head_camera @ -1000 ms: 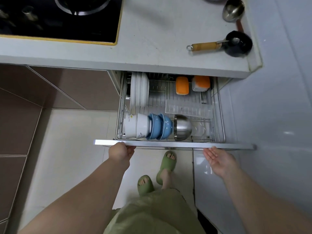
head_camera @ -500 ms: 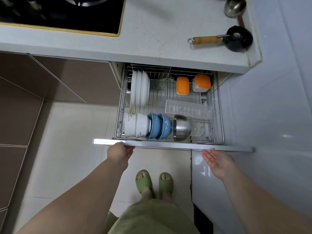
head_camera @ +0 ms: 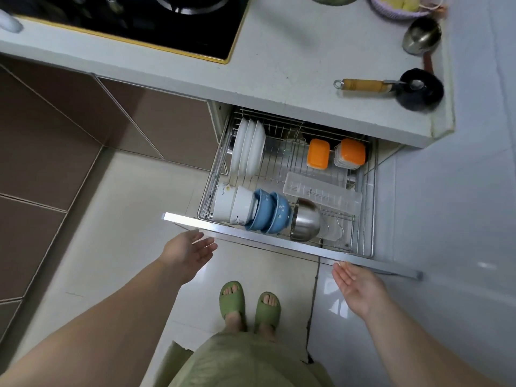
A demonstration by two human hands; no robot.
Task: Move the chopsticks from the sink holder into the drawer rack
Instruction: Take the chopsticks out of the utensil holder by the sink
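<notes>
The drawer rack [head_camera: 368,208], a wire basket behind a metal front bar [head_camera: 279,241], stands pulled out under the counter. Inside lies a clear plastic chopstick box [head_camera: 321,194] across the middle right. No chopsticks and no sink holder are in view. My left hand [head_camera: 190,252] hovers open, palm up, just below the bar's left part, not touching it. My right hand [head_camera: 357,286] is open, palm up, with its fingertips at the bar's underside near the right end.
White plates [head_camera: 248,146] stand at the rack's back left. White and blue bowls [head_camera: 251,210] and a steel bowl [head_camera: 305,222] line the front. Two orange-lidded containers [head_camera: 335,153] sit at the back. A hob [head_camera: 139,20], a black brush [head_camera: 418,89] and a ladle [head_camera: 421,34] are on the counter.
My left hand has let go of the drawer's front bar and opened. The view has tilted and shifted. The drawer stays pulled out.
</notes>
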